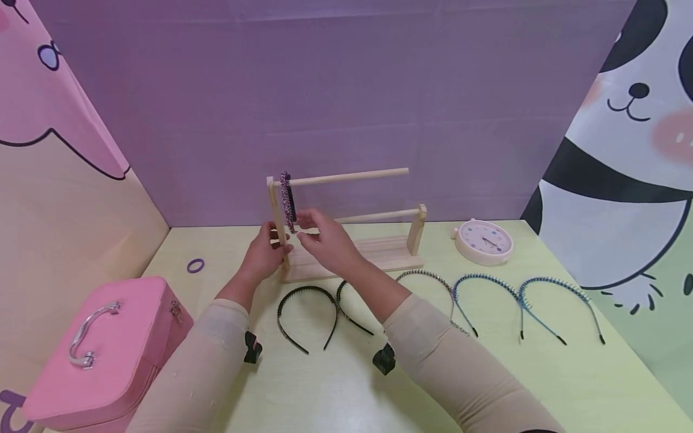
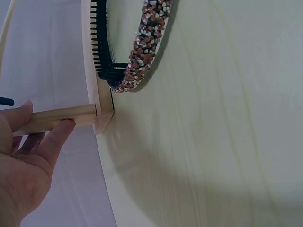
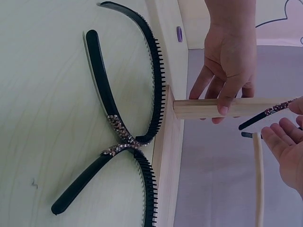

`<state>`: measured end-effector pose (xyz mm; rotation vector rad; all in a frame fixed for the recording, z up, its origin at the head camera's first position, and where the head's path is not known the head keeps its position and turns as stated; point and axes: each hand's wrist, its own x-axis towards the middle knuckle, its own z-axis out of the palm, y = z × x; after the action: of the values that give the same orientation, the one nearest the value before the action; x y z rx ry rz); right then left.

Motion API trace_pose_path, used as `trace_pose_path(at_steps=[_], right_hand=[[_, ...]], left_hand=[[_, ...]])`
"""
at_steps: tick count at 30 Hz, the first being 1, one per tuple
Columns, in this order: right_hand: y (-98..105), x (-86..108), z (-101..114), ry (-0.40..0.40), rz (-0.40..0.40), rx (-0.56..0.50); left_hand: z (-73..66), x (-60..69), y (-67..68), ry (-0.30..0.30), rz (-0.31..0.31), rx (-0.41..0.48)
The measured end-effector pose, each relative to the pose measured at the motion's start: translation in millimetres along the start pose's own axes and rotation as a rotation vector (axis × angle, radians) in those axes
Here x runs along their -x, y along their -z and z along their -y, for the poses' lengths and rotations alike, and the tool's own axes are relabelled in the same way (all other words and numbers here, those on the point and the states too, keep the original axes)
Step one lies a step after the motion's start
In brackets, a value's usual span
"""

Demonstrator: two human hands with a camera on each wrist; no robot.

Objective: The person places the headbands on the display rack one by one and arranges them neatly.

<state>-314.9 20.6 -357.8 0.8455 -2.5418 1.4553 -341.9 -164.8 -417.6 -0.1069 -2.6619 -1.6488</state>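
Note:
The left hand (image 1: 262,255) grips the left upright of a wooden rack (image 1: 415,233); in the left wrist view the thumb and fingers of that hand (image 2: 33,158) lie around the post (image 2: 83,115). A dark headband with pinkish glittery beads (image 1: 286,195) hangs over the rack's upper rod, close to the left upright. At its lower part is the right hand (image 1: 331,243), thumb and fingers bent around the band. The right wrist view shows the beaded band (image 3: 278,108) running under the thumb of the right hand (image 3: 291,153), its dark tips beside the rod (image 3: 258,179).
Several headbands lie in a row in front of the rack, from a black one (image 1: 307,288) to a blue one (image 1: 563,282). A pink clock (image 1: 483,242) stands right of the rack. At the left are a purple ring (image 1: 195,261) and a pink case (image 1: 108,355).

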Motion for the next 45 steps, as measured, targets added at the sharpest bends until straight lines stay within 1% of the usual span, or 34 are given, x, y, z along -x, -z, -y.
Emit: trace_pose_path(at_steps=[4,9,12,18,25,29,35,41,45], right_hand=[[5.1,2.0,-3.4,0.004,0.006,-0.006],[16.0,7.3,-11.5,0.007,0.007,0.012],[25.9,12.3,-16.5,-0.007,-0.002,0.018],[51.7,26.9,-22.7,-0.038,-0.002,0.039],[91.8,53.8,-36.1,-0.095,0.007,0.097],[115.5,72.4,-44.4,-0.130,-0.006,0.113],[148.8,100.4,-62.8,-0.186,-0.033,0.212],[189.0,127.5,-79.7,-0.299,-0.046,0.334],[218.0,149.8,-94.4,-0.400,-0.044,0.409]], left_hand=[[-1.3,0.7,0.1,0.012,0.000,-0.003],[-2.5,2.2,0.9,0.028,-0.003,-0.004],[-1.7,2.6,1.0,0.030,-0.002,-0.006],[2.2,1.8,0.0,0.013,-0.009,-0.016],[2.0,2.9,-0.4,-0.012,-0.010,-0.013],[2.2,1.7,-0.8,-0.006,-0.007,-0.020],[2.8,0.4,-1.7,-0.004,0.006,-0.026],[2.2,1.5,0.1,0.003,0.003,-0.024],[3.0,1.0,0.0,-0.002,0.009,-0.025]])
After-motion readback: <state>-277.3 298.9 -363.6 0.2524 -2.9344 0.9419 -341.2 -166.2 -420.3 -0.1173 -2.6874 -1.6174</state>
